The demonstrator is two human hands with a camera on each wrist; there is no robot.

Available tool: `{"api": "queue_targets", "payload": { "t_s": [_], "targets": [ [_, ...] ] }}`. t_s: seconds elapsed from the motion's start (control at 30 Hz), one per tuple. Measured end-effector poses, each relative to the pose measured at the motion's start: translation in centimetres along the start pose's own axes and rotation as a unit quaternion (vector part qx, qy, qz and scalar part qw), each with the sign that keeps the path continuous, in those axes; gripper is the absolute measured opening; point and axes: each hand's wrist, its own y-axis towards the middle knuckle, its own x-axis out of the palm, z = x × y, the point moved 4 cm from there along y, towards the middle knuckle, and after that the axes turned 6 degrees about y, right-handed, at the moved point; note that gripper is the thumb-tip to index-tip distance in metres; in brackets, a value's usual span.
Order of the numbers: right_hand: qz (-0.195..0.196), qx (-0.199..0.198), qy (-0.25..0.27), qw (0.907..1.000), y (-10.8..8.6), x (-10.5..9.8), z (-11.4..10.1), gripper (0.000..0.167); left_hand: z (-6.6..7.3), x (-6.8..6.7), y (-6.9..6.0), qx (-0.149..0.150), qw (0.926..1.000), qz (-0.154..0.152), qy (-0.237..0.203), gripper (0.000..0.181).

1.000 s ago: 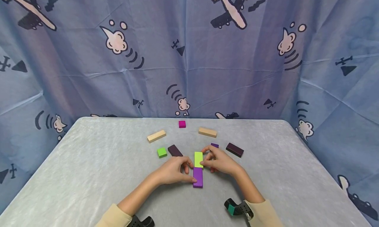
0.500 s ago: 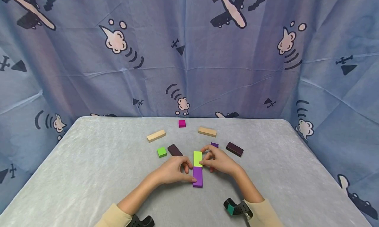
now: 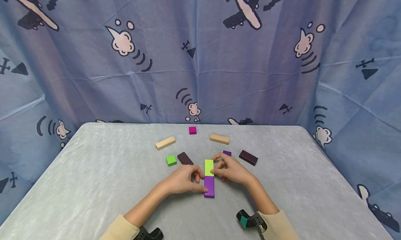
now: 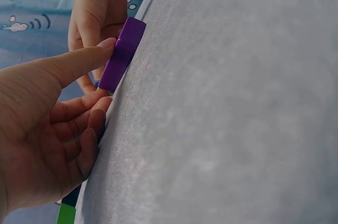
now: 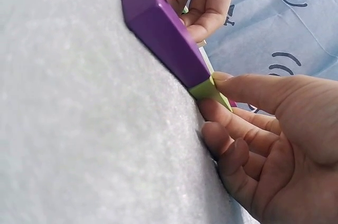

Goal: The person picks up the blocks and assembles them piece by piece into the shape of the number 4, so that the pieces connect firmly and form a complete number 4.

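Lying end to end on the grey, finely mottled tabletop (image 3: 94,170) are two smooth, flat-topped rectangular blocks: one bright lime block (image 3: 209,167) and, touching its near end, one purple block (image 3: 209,187). The right hand (image 3: 234,170) pinches the lime one between thumb and index finger; the left hand (image 3: 185,180) has its thumb against the purple one's left edge, but whether it grips cannot be told. Farther off lie two pale wood-toned bars (image 3: 165,143) (image 3: 219,139), two dark brown bars (image 3: 185,158) (image 3: 248,157), one squarish green block (image 3: 171,160), one small magenta block (image 3: 192,130) and one partly hidden dark purple piece (image 3: 227,153), before creased blue fabric (image 3: 156,41).
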Motion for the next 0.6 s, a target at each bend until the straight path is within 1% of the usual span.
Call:
{"api": "queue_targets", "payload": {
  "t_s": [0.6],
  "targets": [
    [-0.001, 0.000, 0.001, 1.0000, -0.04, 0.14, -0.10, 0.041, 0.11, -0.07, -0.03, -0.005, 1.0000, -0.004, -0.005, 0.035]
  ]
}}
